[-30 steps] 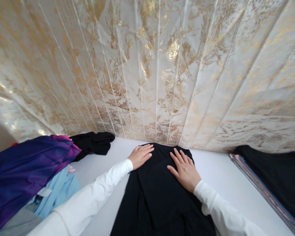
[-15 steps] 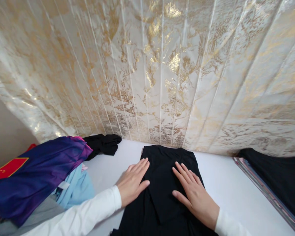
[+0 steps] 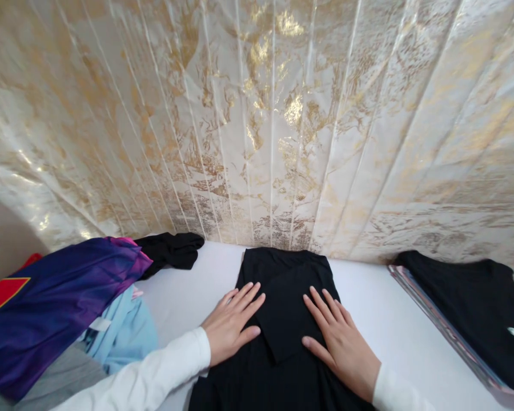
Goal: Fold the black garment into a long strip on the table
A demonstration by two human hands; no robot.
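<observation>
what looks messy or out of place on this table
The heap of clothes at the left is loose and crumpled, a black piece trailing out of it. By contrast, the black garment under the left hand and right hand lies flat, and the stack at right is neat.

Both arms wear long white sleeves with snug cuffs at the wrists; the left hand [image 3: 231, 328] and right hand [image 3: 342, 342] are bare, without rings.
</observation>
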